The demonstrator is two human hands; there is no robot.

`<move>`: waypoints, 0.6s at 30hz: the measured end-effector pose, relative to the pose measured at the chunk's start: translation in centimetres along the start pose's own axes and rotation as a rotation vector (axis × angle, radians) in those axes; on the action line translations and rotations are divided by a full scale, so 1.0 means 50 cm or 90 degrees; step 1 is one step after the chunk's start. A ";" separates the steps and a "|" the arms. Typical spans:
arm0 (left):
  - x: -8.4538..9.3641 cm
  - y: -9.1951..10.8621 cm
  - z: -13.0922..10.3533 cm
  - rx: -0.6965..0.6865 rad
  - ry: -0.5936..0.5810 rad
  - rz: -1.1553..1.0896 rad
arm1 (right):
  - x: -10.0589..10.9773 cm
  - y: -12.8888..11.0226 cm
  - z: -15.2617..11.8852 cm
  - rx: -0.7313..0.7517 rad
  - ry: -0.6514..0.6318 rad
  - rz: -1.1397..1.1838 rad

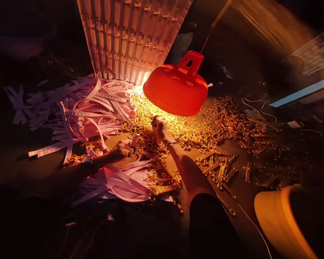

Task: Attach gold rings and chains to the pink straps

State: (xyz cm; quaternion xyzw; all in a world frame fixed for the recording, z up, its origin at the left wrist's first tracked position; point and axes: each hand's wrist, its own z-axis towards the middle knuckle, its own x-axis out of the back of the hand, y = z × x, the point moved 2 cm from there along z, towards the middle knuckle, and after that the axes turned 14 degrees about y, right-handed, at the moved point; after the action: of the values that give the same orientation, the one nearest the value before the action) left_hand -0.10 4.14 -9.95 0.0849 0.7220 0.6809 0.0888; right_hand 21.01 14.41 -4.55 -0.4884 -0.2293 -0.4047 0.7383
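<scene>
Under the glow of a red lampshade [175, 88], a worker's left hand [121, 149] is closing on a pale webbing strap [135, 140], whose short end is sticking up beyond the fingers. Just beyond and to its right, the right hand [159, 128] is dipping into loose gold-coloured rings [178, 130]; its fingertips are blurring into the heap, and this onlooker cannot tell whether they are pinching one. The work appears to be standing partway: nearer the body than the left hand, a smaller bundle of straps [126, 183] is lying with gold-coloured link pieces [164, 189] gathering at its ends, seemingly attached, while a larger strap heap [94, 104] is sprawling beyond and left of that hand, seemingly unfitted. More ribbed links [221, 167] are lying right of the right forearm. The held strap is looking flat, narrow and flexible, its colour turning pinkish in the lamplight.
</scene>
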 end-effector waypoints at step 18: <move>0.005 -0.002 0.016 0.193 0.075 -0.142 | -0.048 -0.014 0.082 0.002 -0.061 -0.026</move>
State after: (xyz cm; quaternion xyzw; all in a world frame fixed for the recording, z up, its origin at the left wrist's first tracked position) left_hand -0.15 4.95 -10.07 -0.0236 0.8251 0.5542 0.1077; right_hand 19.30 18.90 -4.21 -0.5014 -0.2751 -0.3951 0.7189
